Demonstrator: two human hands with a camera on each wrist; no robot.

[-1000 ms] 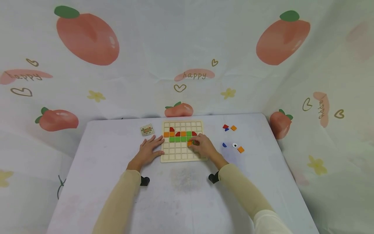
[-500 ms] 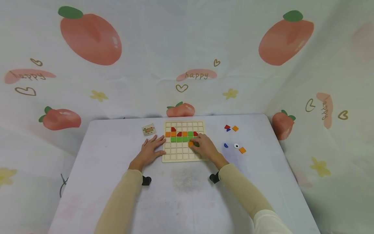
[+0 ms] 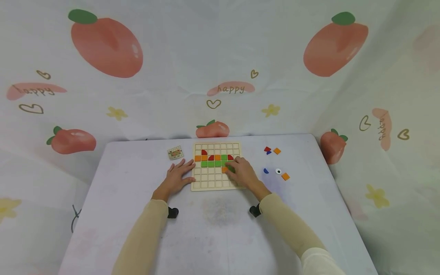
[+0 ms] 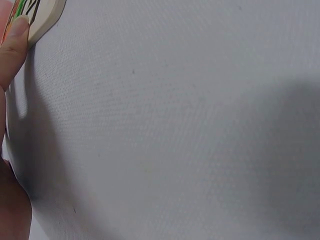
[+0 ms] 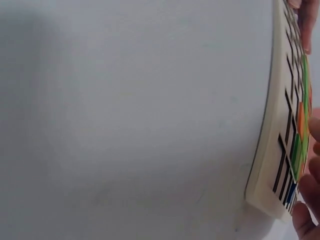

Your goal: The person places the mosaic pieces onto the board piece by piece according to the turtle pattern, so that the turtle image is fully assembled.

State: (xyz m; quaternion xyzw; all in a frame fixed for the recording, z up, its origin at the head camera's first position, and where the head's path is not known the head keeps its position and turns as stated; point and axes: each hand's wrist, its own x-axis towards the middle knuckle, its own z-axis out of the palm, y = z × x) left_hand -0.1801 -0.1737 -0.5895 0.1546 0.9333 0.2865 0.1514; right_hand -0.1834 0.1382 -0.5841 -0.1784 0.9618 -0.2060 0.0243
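A pale wooden grid board [image 3: 211,184] lies on the table, with green, orange and red tiles in its cells. My left hand [image 3: 176,178] rests flat at its left edge, fingers spread. In the left wrist view the thumb [image 4: 16,37] touches the board's rim. Over the right side of the board is my right hand [image 3: 243,172], its fingertips beside an orange square tile [image 3: 225,169]. In the right wrist view its fingers are loosely bent above the board, with no tile visibly pinched. Under this hand a dark green tile [image 3: 232,169] is partly covered.
A small pattern card [image 3: 175,152] lies beyond the left hand. To the right are a red piece [image 3: 267,149], orange squares [image 3: 277,151], a blue half-round piece [image 3: 266,171] and a white disc with a black centre [image 3: 278,171]. A printed cloth hangs behind the table.
My right fingers have eased off the orange tile, which now lies in a cell below the green row. My left hand has stayed at the board's left edge.
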